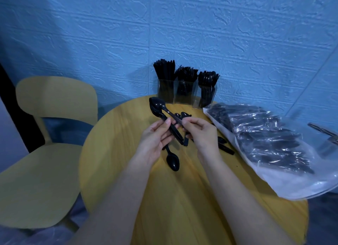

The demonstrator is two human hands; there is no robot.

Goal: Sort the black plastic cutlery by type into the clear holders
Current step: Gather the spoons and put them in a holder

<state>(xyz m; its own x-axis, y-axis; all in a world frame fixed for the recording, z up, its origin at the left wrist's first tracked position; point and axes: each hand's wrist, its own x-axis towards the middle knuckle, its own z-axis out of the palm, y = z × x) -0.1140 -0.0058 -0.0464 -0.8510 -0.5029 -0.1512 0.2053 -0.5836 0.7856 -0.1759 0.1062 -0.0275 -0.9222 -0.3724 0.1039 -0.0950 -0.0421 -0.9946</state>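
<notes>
Left hand (155, 135): fingers and thumb curled round a stack of black spoons (165, 116), bowls pointing far-left, handles running down through the palm. Right hand (198, 130): thumb and fingertips pinched on the handle of a single black piece (174, 117) that lies against the stack (its type cannot be told; the head end is hidden among the spoons). The two hands sit just beside each other above the middle of the round yellow table (113, 153).

Loose cutlery on the table: one spoon (172, 161) lies near the left wrist, bowl toward the near side; more black pieces (225, 148) lie to the right of the right hand.

Three clear holders (184, 94) stand in a row at the far table edge, against the blue wall, all well filled with black cutlery.

A clear plastic bag of cutlery (265, 144) covers the right side of the table and overhangs its edge. Bare tabletop lies to the left and near. A yellow chair (49, 135) stands left of the table.
</notes>
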